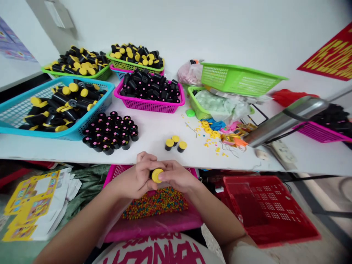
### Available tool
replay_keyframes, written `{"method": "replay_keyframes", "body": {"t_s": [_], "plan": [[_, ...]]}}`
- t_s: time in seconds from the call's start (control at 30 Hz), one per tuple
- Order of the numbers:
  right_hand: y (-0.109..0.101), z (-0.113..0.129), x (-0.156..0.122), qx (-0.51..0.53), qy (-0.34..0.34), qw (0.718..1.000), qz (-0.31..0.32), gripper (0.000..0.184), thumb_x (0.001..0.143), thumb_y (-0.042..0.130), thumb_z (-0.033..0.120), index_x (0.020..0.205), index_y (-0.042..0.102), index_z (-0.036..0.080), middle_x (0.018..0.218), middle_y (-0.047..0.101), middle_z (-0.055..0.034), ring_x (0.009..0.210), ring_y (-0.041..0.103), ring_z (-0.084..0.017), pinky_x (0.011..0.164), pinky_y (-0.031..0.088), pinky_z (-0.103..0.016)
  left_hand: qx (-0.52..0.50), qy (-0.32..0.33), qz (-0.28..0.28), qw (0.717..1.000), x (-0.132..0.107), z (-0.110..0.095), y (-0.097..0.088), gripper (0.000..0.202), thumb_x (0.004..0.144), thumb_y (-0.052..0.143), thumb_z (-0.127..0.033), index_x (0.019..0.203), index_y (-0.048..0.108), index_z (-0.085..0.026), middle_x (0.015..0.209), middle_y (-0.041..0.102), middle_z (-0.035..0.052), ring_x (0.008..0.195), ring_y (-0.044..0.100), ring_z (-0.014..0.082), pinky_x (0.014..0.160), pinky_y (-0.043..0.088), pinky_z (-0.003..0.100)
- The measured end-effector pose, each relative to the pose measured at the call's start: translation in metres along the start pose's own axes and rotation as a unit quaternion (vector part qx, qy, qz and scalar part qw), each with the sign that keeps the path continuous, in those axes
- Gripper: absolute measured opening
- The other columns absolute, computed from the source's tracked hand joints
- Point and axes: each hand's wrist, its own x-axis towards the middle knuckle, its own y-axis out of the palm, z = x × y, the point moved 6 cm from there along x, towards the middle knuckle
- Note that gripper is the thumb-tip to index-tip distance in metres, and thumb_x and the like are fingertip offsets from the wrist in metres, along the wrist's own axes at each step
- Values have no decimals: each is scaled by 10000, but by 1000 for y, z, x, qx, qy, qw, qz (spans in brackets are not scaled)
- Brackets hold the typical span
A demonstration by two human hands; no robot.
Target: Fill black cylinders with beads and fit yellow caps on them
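My left hand (141,174) is wrapped around a small black container whose yellow lid (156,175) faces me. The fingers of my right hand (176,175) grip the same container, with the thumb on the edge of the lid. Below both hands is a pink basket (154,230) holding many small multicoloured beads (156,203). On the white table just beyond stand three black containers with yellow lids (175,142). To their left, a cluster of black containers with pink dots on top (111,132) stands upright.
A blue basket (107,91) and green baskets (101,75) hold black containers with yellow lids. A magenta basket (154,105) holds black pieces. Small yellow parts (210,132) lie near a metal post (286,121). Right below sits a red crate (272,212); printed sheets (38,205) lie left.
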Motion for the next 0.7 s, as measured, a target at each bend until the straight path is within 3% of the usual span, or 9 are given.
{"method": "replay_keyframes", "body": {"t_s": [0.13, 0.23, 0.27, 0.33, 0.4, 0.43, 0.53, 0.63, 0.7], "plan": [[-10, 30, -11, -133, -128, 981, -56, 528, 633, 865, 345, 1112, 695, 202, 1041, 733, -44, 887, 692, -161, 781, 579, -309, 72, -28, -9, 997, 5, 3, -5, 247, 880, 585, -336, 1110, 591, -248, 1111, 663, 95, 1112, 561, 268, 995, 433, 436], [-38, 82, -24, -301, -250, 908, -149, 548, 726, 794, 389, 1232, 648, 237, 1174, 713, -83, 949, 702, -186, 782, 588, -334, 105, -88, -86, 987, 11, 22, -13, 195, 889, 595, -322, 1030, 488, -240, 1172, 652, 97, 1199, 544, 248, 1055, 400, 447], [-56, 104, -28, -373, -273, 861, -211, 425, 796, 728, 408, 1171, 683, 213, 1095, 740, -88, 910, 707, -181, 786, 580, -329, 98, -112, -113, 982, 13, 31, -14, 247, 882, 605, -328, 1047, 444, -237, 1192, 641, 107, 1196, 554, 242, 1047, 407, 449], [-101, 148, -35, -523, -256, 716, -385, 302, 898, 600, 407, 1014, 741, 166, 1016, 757, -101, 889, 703, -190, 841, 552, -332, 69, -172, -144, 972, 16, 49, -11, 406, 859, 628, -342, 1144, 364, -226, 1188, 635, 131, 1130, 602, 241, 1011, 427, 462], [-150, 178, -31, -639, -113, 579, -494, 306, 939, 534, 331, 1101, 726, 156, 1104, 743, -111, 989, 689, -206, 919, 509, -323, 45, -233, -139, 961, 21, 64, -2, 561, 830, 652, -334, 1248, 298, -209, 1111, 663, 131, 991, 653, 243, 988, 424, 495], [-170, 187, -26, -650, -79, 564, -503, 302, 922, 554, 276, 1123, 721, 125, 1136, 732, -145, 1043, 676, -236, 949, 487, -338, 35, -258, -132, 956, 24, 68, 3, 597, 825, 653, -320, 1280, 286, -203, 1063, 678, 123, 923, 664, 241, 975, 424, 504], [-212, 195, -9, -663, -23, 556, -501, 291, 886, 582, 235, 1074, 739, 78, 1080, 735, -208, 1032, 681, -297, 899, 494, -365, -10, -295, -116, 948, 37, 69, 16, 606, 817, 644, -274, 1320, 316, -192, 942, 693, 95, 760, 656, 226, 893, 463, 476], [-229, 185, -1, -669, 8, 548, -502, 329, 857, 608, 249, 1085, 732, 46, 1038, 727, -256, 997, 683, -343, 841, 501, -398, -56, -298, -106, 947, 48, 61, 16, 666, 749, 706, -203, 1322, 368, -200, 1030, 685, 127, 725, 639, 214, 851, 486, 445], [-233, 180, 0, -670, 10, 544, -505, 352, 840, 609, 230, 1132, 719, 67, 1067, 723, -246, 1000, 677, -345, 827, 497, -399, -31, -275, -116, 954, 49, 53, 2, 638, 742, 720, -189, 1303, 418, -217, 1159, 650, 150, 800, 639, 221, 887, 479, 447]]}}
